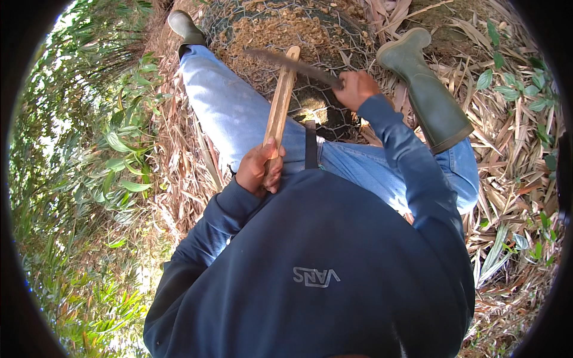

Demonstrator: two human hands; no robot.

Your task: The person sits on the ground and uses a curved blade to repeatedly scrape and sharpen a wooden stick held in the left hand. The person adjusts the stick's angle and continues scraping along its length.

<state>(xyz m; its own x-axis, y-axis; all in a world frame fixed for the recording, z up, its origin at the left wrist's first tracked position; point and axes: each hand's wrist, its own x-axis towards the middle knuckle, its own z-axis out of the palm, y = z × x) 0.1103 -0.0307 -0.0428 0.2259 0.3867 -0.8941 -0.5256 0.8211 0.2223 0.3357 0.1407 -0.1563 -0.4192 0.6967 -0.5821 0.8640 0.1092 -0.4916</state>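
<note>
My left hand [262,167] is closed around the near end of a long, pale wooden stick [279,110], held against my lap. The stick slants away from me, its far end above the ground between my legs. In my right hand [356,89] is a machete [304,68] with a dark, worn blade; its handle is hidden in my fist. The blade points left and crosses the stick near its far end. Whether the edge touches the wood I cannot tell.
I sit with legs spread, in jeans [218,101] and green rubber boots [427,89]. Between them is a mound wrapped in wire mesh [239,39], strewn with tan chips. Dry leaves [507,155] cover the ground at right; green plants [128,155] grow at left.
</note>
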